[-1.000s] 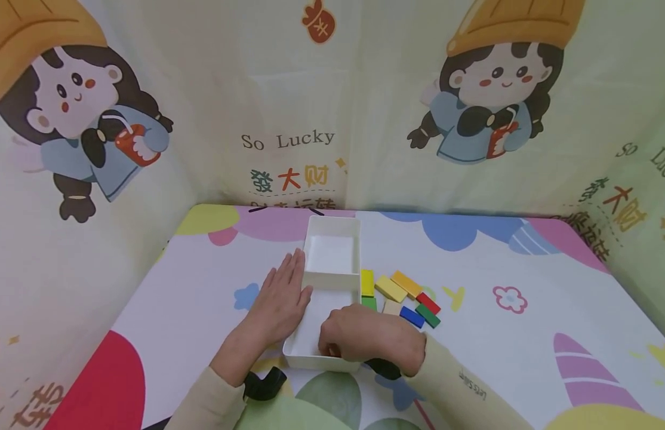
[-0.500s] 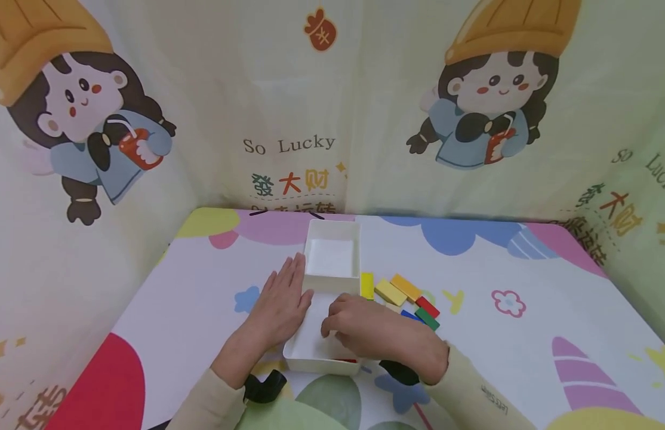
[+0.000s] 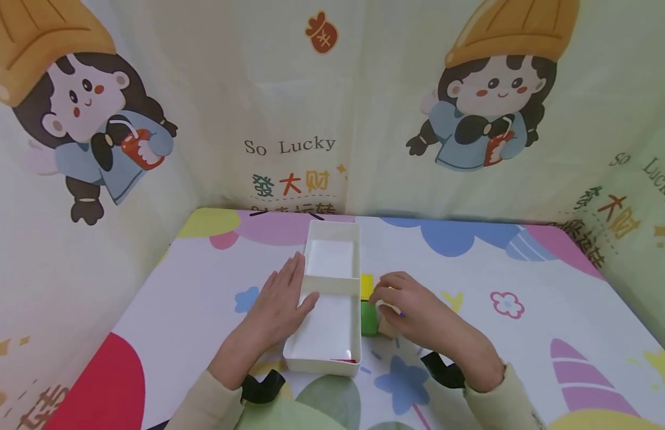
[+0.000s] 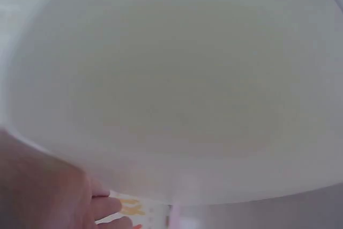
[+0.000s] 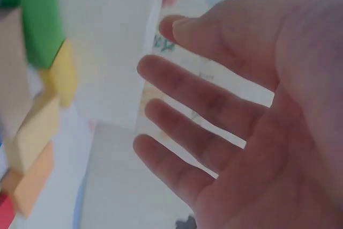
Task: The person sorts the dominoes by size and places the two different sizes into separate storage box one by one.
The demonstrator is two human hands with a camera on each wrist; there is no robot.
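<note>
A white two-compartment box (image 3: 332, 285) stands lengthwise in front of me. My left hand (image 3: 276, 307) lies along its left side with straight fingers, the thumb reaching over the rim. A red block (image 3: 345, 361) lies inside the larger near compartment, at its front right corner. My right hand (image 3: 421, 313) hovers right of the box over the loose blocks, fingers spread and holding nothing. Beneath and beside it are a yellow block (image 3: 367, 286), a green block (image 3: 369, 319) and a beige block (image 3: 387, 327). The right wrist view shows an orange block (image 5: 33, 185) too.
The table has a patterned cloth (image 3: 461, 382), and a printed curtain (image 3: 381, 149) rises behind it. A pale surface, blurred, fills most of the left wrist view. Black straps (image 3: 264, 387) sit on both wrists.
My right hand has come up out of the near compartment and moved right, over the loose blocks. The red block stays behind in the box. My left hand has barely moved.
</note>
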